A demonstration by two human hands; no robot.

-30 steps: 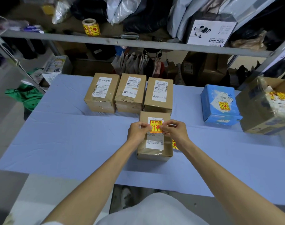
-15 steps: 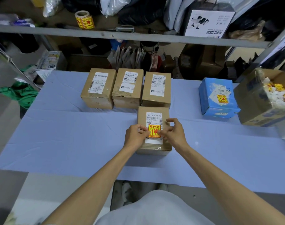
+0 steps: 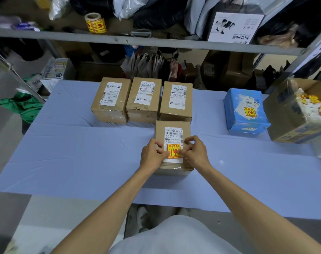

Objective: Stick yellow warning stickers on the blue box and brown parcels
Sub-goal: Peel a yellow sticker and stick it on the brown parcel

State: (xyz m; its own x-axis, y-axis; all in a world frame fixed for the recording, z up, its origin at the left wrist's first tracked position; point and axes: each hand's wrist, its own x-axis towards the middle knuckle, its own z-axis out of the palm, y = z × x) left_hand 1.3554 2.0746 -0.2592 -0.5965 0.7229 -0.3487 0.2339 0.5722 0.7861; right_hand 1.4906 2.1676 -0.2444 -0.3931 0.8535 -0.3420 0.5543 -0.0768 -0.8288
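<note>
A brown parcel (image 3: 172,125) lies on the light blue tablecloth (image 3: 82,153) just in front of me. A yellow warning sticker (image 3: 173,150) lies on its white shipping label. My left hand (image 3: 152,156) pinches the sticker's lower left corner and my right hand (image 3: 196,153) its lower right corner, fingers curled. Behind stand three brown parcels (image 3: 110,101), (image 3: 143,99), (image 3: 176,99) in a row, with white labels only. The blue box (image 3: 245,114) at the right carries a yellow sticker (image 3: 250,112).
An open brown carton (image 3: 293,121) with sticker scraps stands at the table's right edge. A roll of yellow stickers (image 3: 95,23) sits on the metal shelf (image 3: 156,42) behind the table, among bags and boxes. Green cloth (image 3: 22,107) lies on the floor left.
Both hands brought the sticker down from the parcel's far part toward me. It now lies on the lower half of the white label.
</note>
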